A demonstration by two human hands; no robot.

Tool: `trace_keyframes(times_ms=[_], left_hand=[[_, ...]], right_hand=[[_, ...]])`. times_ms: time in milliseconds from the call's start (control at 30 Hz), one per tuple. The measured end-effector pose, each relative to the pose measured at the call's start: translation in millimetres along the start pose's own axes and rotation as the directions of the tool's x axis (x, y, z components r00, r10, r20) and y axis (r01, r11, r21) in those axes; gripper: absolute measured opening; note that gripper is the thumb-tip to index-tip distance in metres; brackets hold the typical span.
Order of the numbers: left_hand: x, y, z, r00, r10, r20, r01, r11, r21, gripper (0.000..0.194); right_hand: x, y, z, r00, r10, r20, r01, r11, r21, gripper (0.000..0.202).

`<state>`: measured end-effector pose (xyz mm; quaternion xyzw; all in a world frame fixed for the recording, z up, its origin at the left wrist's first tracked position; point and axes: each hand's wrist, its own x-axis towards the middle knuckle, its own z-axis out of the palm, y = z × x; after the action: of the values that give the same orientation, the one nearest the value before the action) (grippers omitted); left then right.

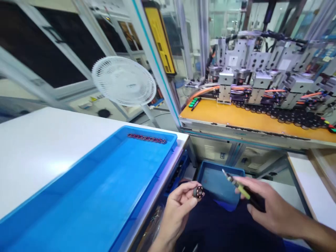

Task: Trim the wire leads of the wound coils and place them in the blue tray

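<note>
My left hand point(177, 211) is closed, pinching a small round motor stator point(198, 192) between thumb and fingers. Dark on the outside, the stator shows copper-coloured windings on the face turned to the right. In my right hand point(275, 208) is a pair of pliers point(244, 191) with black and yellow-green handles. Its slim metal tip points up and left, apart from the stator. Whether the jaws are parted is too blurred to tell. Rows of similar small parts point(147, 139) lie at the far end of the large blue tray point(105, 189), left of my hands.
The tray rests on a white table point(47, 140). Below, between my hands, sits a smaller blue bin point(220, 171). A white fan point(124, 81) stands behind the table. At the right, a machine point(257, 70) stands over an orange bench point(210, 112) with many dark round parts.
</note>
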<state>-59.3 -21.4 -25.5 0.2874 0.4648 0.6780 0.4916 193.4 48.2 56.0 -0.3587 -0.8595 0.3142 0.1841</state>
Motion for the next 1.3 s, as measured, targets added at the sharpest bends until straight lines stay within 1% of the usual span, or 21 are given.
trace_keyframes(times_ms=[67,100,133,167,200,267,333,367,433,500,533,567,633,700,800,900,967,1067,1200,1233,1300], left_hand=[[-9.5,3.5,-14.4,0.987,-0.131,-0.093,0.129,0.991,-0.029,0.039],[-15.6,7.6,-21.5,0.975,-0.179,-0.13,0.18,0.984,-0.007,0.039],[-21.9,13.4,-28.5,0.961,-0.221,-0.165,0.228,0.973,0.025,0.039],[-27.5,20.8,-35.7,0.946,-0.258,-0.197,0.273,0.96,0.053,0.039],[-31.8,29.5,-43.2,0.928,-0.291,-0.231,0.315,0.946,0.074,0.041],[-33.9,49.3,-60.8,0.889,-0.333,-0.314,0.379,0.92,0.096,0.047],[-25.9,68.4,-83.2,0.858,-0.321,-0.401,0.4,0.908,0.128,0.051],[-18.3,76.2,-96.0,0.854,-0.288,-0.434,0.389,0.907,0.164,0.053],[2.9,86.0,-122.9,0.869,-0.154,-0.471,0.329,0.89,0.316,0.054],[30.0,86.2,-148.1,0.893,-0.001,-0.45,0.265,0.808,0.525,0.056],[45.3,82.7,-158.7,0.901,0.042,-0.432,0.247,0.769,0.59,0.056],[61.6,77.1,-167.6,0.909,0.065,-0.411,0.233,0.738,0.633,0.056],[96.1,61.2,-179.6,0.928,0.073,-0.366,0.213,0.701,0.68,0.052],[131.4,42.3,-184.7,0.949,0.087,-0.302,0.177,0.646,0.743,0.043],[179.2,16.0,-183.9,0.977,0.115,-0.18,0.092,0.533,0.841,0.029],[213.9,-2.9,-180.1,0.987,0.132,-0.09,0.026,0.426,0.904,0.025],[228.9,-11.4,-178.6,0.988,0.142,-0.068,0.01,0.375,0.927,0.026],[241.3,-19.6,-178.1,0.984,0.167,-0.059,0.0,0.337,0.942,0.029],[246.3,-25.2,-177.1,0.971,0.226,-0.074,-0.007,0.34,0.94,0.033],[246.6,-26.1,-176.6,0.967,0.24,-0.083,-0.005,0.346,0.938,0.034],[247.0,-27.5,-175.4,0.96,0.261,-0.106,0.005,0.36,0.933,0.035]], right_hand=[[31.4,4.7,-20.6,0.984,-0.138,-0.108,0.124,0.984,-0.13,0.056],[52.2,8.3,-32.5,0.968,-0.201,-0.152,0.172,0.968,-0.185,0.055],[75.7,13.2,-44.1,0.949,-0.246,-0.196,0.195,0.95,-0.246,0.056],[100.9,19.5,-54.7,0.931,-0.273,-0.24,0.19,0.928,-0.321,0.057],[126.6,27.0,-63.4,0.925,-0.275,-0.263,0.155,0.904,-0.398,0.059],[175.3,44.0,-73.4,0.936,-0.215,-0.28,0.04,0.852,-0.521,0.057],[214.3,60.2,-73.8,0.954,-0.145,-0.263,-0.035,0.817,-0.575,0.053],[228.8,66.8,-71.4,0.958,-0.127,-0.257,-0.049,0.811,-0.584,0.051],[248.4,76.4,-64.2,0.957,-0.134,-0.258,-0.043,0.812,-0.583,0.049],[258.1,81.9,-57.6,0.951,-0.166,-0.261,-0.018,0.814,-0.581,0.049],[260.7,83.9,-55.3,0.95,-0.182,-0.255,0.0,0.813,-0.582,0.049],[262.6,85.6,-54.0,0.948,-0.199,-0.247,0.019,0.812,-0.583,0.047],[265.6,88.6,-53.8,0.946,-0.232,-0.226,0.058,0.808,-0.586,0.044],[268.6,91.1,-55.3,0.943,-0.261,-0.206,0.094,0.803,-0.589,0.041],[272.0,92.2,-57.3,0.936,-0.297,-0.187,0.133,0.794,-0.594,0.037],[271.8,90.0,-57.2,0.931,-0.321,-0.174,0.159,0.785,-0.599,0.034],[270.5,88.5,-56.5,0.93,-0.328,-0.165,0.168,0.78,-0.603,0.036],[271.1,88.5,-55.0,0.931,-0.324,-0.17,0.159,0.776,-0.611,0.038],[274.1,83.5,-52.8,0.928,-0.318,-0.196,0.148,0.794,-0.589,0.037],[272.5,78.2,-52.2,0.92,-0.326,-0.216,0.149,0.803,-0.578,0.037],[262.9,61.5,-51.4,0.888,-0.357,-0.29,0.155,0.826,-0.542,0.035]])
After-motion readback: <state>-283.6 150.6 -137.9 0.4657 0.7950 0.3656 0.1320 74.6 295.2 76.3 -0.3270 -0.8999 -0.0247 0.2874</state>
